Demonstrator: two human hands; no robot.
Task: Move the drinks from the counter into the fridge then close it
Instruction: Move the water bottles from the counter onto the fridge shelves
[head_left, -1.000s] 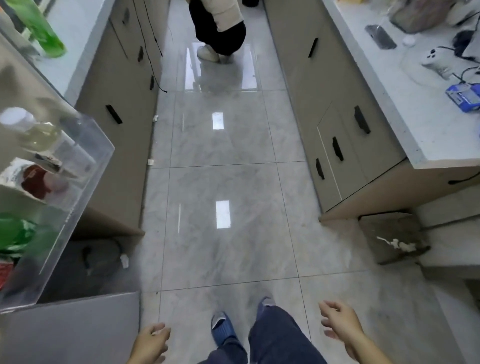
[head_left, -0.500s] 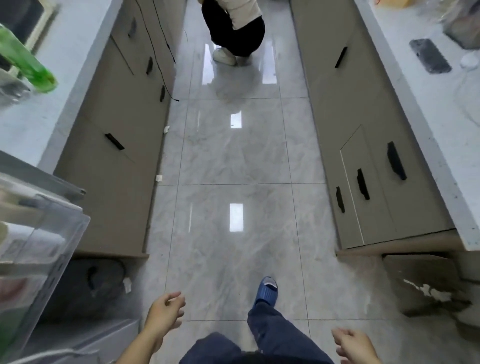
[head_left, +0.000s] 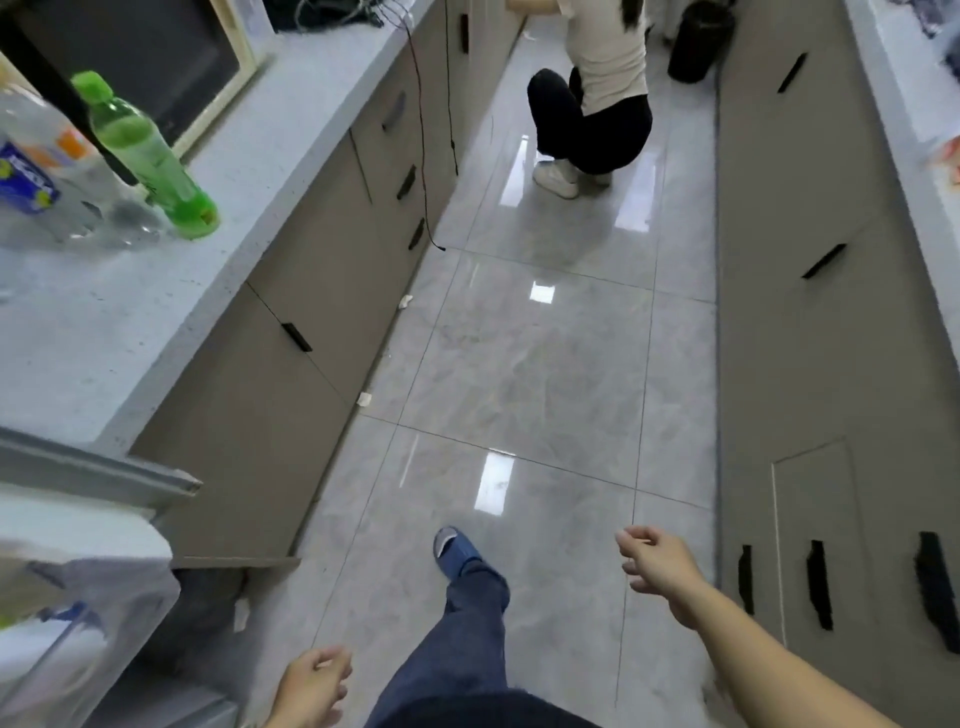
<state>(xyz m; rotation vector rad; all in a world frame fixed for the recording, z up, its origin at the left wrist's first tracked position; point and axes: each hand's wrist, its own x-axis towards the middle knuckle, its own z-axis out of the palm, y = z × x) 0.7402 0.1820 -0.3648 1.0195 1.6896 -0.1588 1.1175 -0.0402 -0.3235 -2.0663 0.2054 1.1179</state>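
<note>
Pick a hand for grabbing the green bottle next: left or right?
Left, probably. The green bottle stands on the left counter; the left hand hangs empty on that side, while the right hand would have to cross the body.

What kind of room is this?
Probably a kitchen: a long stone counter with cupboards underneath, drink bottles such as the green bottle on it, and an open fridge door beside it.

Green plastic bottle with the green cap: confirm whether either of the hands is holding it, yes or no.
No: the green plastic bottle stands on the pale grey counter, while the left hand and right hand hang empty over the floor.
</note>
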